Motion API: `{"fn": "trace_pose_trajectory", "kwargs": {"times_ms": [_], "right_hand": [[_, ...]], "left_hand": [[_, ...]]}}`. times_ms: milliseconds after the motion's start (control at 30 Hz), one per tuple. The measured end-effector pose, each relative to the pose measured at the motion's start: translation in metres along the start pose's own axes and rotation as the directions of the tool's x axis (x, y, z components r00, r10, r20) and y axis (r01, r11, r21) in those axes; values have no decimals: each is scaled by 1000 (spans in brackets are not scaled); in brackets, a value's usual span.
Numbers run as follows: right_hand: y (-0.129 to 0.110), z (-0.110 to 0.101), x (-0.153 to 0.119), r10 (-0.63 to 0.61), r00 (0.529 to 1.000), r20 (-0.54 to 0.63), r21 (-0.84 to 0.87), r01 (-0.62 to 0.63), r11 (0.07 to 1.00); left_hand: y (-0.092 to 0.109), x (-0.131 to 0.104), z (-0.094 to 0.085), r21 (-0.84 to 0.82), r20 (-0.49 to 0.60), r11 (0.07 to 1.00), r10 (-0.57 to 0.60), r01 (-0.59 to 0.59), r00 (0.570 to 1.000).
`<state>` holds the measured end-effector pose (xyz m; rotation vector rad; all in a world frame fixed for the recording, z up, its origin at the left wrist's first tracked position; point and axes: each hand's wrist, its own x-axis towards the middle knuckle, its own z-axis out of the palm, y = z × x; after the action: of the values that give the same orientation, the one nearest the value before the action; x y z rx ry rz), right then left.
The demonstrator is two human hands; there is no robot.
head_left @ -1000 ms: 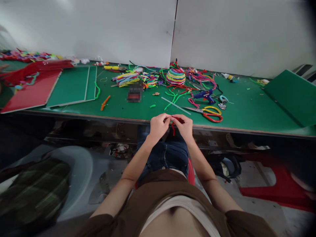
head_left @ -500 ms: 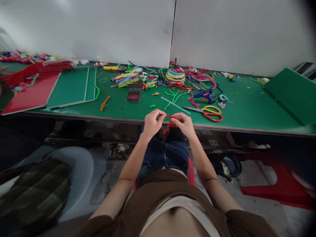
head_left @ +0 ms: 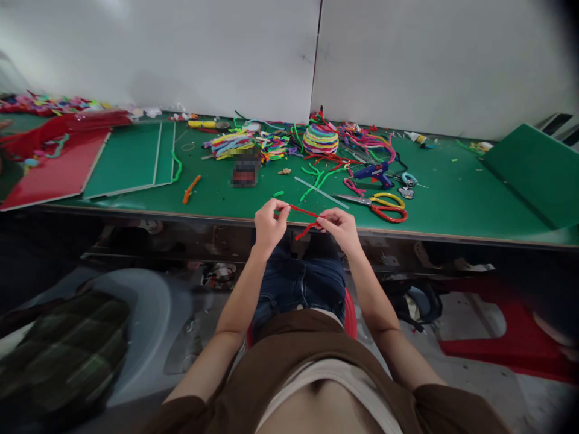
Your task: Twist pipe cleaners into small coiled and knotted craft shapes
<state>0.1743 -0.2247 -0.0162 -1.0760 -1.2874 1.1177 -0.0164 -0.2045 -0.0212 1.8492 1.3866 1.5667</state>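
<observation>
A fuzzy red pipe cleaner (head_left: 304, 211) stretches between my two hands at the table's front edge. My left hand (head_left: 270, 224) pinches its left end between thumb and fingers. My right hand (head_left: 339, 226) is closed on the other part, and a short red tail hangs down to the left from those fingers. Just beyond my hands lie green pipe cleaners (head_left: 316, 182) and a clear glue stick (head_left: 322, 193). Scissors (head_left: 380, 206) with yellow and red handles rest to the right of my right hand.
A blue glue gun (head_left: 374, 175) lies behind the scissors. Farther back stand a striped multicoloured dome (head_left: 321, 140) and a heap of pipe cleaners (head_left: 230, 144). An orange pipe cleaner piece (head_left: 192, 189) and a green board (head_left: 124, 160) are at left; another green board (head_left: 536, 172) leans at right.
My left hand has moved left, away from my right hand. The red pipe cleaner between them now shows a longer, straighter span. My right hand has barely shifted.
</observation>
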Motion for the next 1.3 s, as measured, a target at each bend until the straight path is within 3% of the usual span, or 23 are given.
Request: {"fn": "trace_pose_trajectory", "kwargs": {"times_ms": [300,600,767,900,1033,1067,1133,1200,1300], "right_hand": [[-4,1,-4,-9,999,-52,-2,9,1000],[-10,7,-4,-61,996,-69,-40,59,997],[-14,-5,4,51,998,33,62,-53,997],[-16,-8,11,93,987,134,57,-101,993],[-18,-2,15,90,980,179,35,-98,995],[-19,-1,15,82,978,193,23,-88,996],[-19,1,16,59,971,233,0,-61,998],[-20,1,16,29,964,264,-16,-26,1000],[-21,0,16,3,964,266,-44,9,999]], "left_hand": [[-2,1,-1,130,-95,991,35,-23,995],[-5,0,-5,116,-184,993,-11,33,983],[-10,-2,-17,29,12,1000,-9,9,1000],[-8,-2,-32,57,247,998,16,-32,969],[15,0,-35,84,99,986,134,-142,986],[22,0,-33,89,124,975,192,-204,974],[33,0,-25,83,303,934,308,-347,902],[37,-1,-13,53,418,917,340,-396,842],[34,-3,3,68,438,927,305,-370,845]]}}
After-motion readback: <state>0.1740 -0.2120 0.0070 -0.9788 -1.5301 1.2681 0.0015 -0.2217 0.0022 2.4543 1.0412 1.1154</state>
